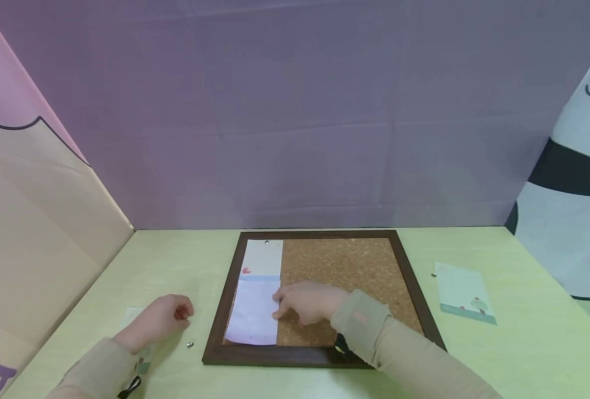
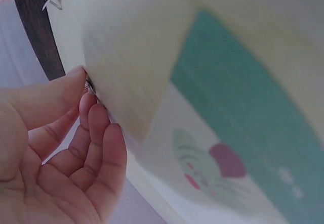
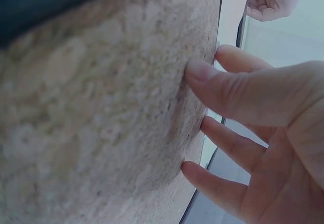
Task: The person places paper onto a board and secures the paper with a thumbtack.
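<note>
My left hand (image 1: pixel 162 318) is low over the table, left of the corkboard (image 1: pixel 344 271). Its thumb and fingertips pinch a small metal thumbtack (image 2: pixel 90 86) close to the tabletop. A second thumbtack (image 1: pixel 190 344) lies nearby, its point visible in the left wrist view. My right hand (image 1: pixel 312 302) rests on the cork, fingers spread, fingertips at the right edge of a lavender paper (image 1: pixel 252 313). Above that sheet, and meeting it at a blue band, a white paper (image 1: pixel 265 259) with a pink drawing has a thumbtack (image 1: pixel 267 241) at its top.
Under my left forearm lies a partly hidden pale note sheet (image 1: pixel 144 366) with a green band. Right of the board is another note sheet (image 1: pixel 461 288), with a thumbtack (image 1: pixel 434 275) by its upper left corner. A dark wooden frame (image 1: pixel 409 277) borders the cork.
</note>
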Available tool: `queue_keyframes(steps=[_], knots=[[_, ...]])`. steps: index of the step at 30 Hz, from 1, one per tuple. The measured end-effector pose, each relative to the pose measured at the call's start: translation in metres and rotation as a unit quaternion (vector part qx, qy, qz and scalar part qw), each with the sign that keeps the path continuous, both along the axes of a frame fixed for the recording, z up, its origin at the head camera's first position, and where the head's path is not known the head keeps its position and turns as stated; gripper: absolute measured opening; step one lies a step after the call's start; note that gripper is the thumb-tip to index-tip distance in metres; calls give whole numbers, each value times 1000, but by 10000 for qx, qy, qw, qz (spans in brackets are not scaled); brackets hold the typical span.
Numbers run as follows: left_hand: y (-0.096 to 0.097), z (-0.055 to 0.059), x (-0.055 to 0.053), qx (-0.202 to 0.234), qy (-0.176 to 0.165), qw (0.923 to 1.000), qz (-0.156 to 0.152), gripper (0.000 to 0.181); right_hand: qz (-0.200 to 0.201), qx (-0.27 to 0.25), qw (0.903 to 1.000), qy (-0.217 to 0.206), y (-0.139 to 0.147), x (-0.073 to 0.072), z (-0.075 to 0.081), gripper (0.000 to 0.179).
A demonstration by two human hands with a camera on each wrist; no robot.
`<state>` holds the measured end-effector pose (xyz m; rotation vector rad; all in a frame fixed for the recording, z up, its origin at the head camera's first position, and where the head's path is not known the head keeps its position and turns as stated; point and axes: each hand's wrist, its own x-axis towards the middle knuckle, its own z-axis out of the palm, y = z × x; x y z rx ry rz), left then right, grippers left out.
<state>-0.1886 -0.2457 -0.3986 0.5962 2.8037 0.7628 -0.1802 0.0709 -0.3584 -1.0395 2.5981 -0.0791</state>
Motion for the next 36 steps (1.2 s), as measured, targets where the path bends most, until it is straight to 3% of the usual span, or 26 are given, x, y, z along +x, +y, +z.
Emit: queue_keyframes(steps=[10, 18, 32, 36], knots=[[0, -1, -1, -42, 132, 9999, -57, 17, 4, 37, 10000, -11, 0, -1, 2, 51], [1, 3, -2, -118, -41, 9996, -247, 19, -17, 3, 10000, -47, 0, -2, 1, 51], [-2, -1, -2, -269, 196, 9986, -411, 18, -51, 7, 10000, -1, 1, 0, -3, 53], [-2, -1, -2, -314, 90, 9988, -377, 18, -79, -5, 10000, -35, 1, 1, -3, 52]])
